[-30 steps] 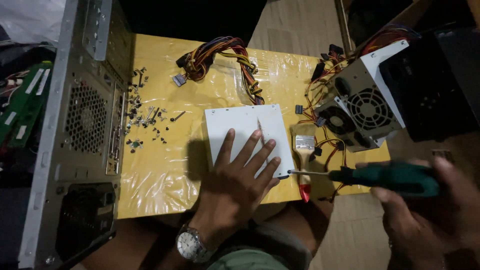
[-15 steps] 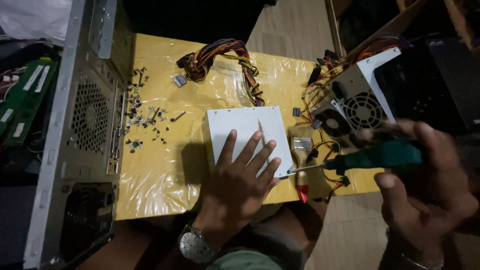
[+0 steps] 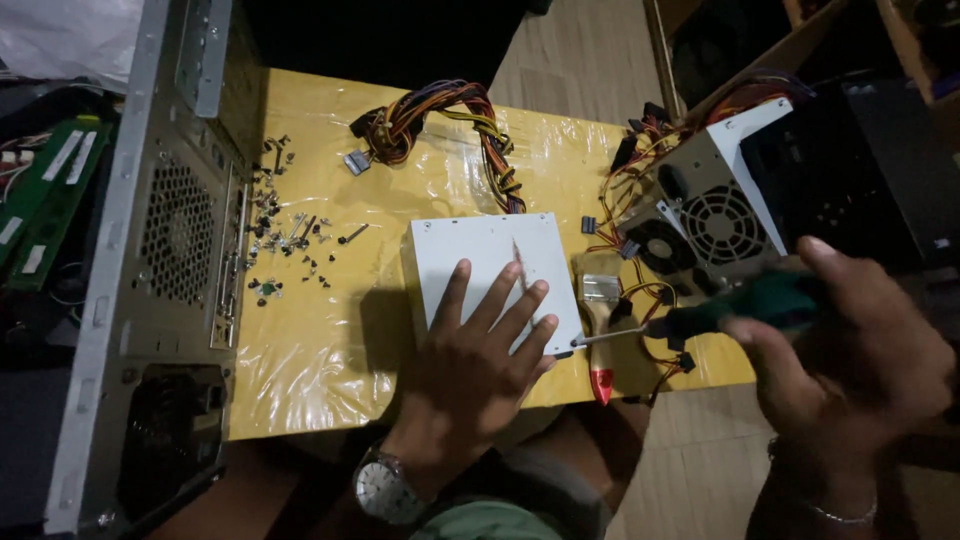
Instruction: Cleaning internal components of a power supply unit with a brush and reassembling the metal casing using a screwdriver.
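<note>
A white rectangular metal power-supply box point(image 3: 490, 275) lies flat near the middle of the surface point(image 3: 330, 350), which is wrapped in crinkled yellow plastic film. The left hand point(image 3: 475, 370) rests on the box's near edge, palm down and fingers spread, the fingertips point(image 3: 458, 270) pointing toward 12 o'clock; a silver-cased wristwatch point(image 3: 382, 490) sits on its wrist. The right hand point(image 3: 850, 365) hovers off the surface at about 4 o'clock from the box, curled tight around the green handle of a screwdriver point(image 3: 700, 315). The thin metal shaft runs toward 9 o'clock, and its tip meets the box's near right corner, just beside the left hand's little finger (whether it sits in a screw head is too small to tell).

A bundle of red, yellow and black cables point(image 3: 440, 120) loops away from the box's far side toward 11 o'clock. At 9 o'clock from the box, a scatter of small dark screws point(image 3: 285, 240) lies beside an open grey metal computer case point(image 3: 165, 260). At 2 o'clock stands a second grey power-supply unit with a round fan grille point(image 3: 715, 215), trailing its own wires. A flat paintbrush with a red handle point(image 3: 600, 340) lies just right of the box, between the two hands.
</note>
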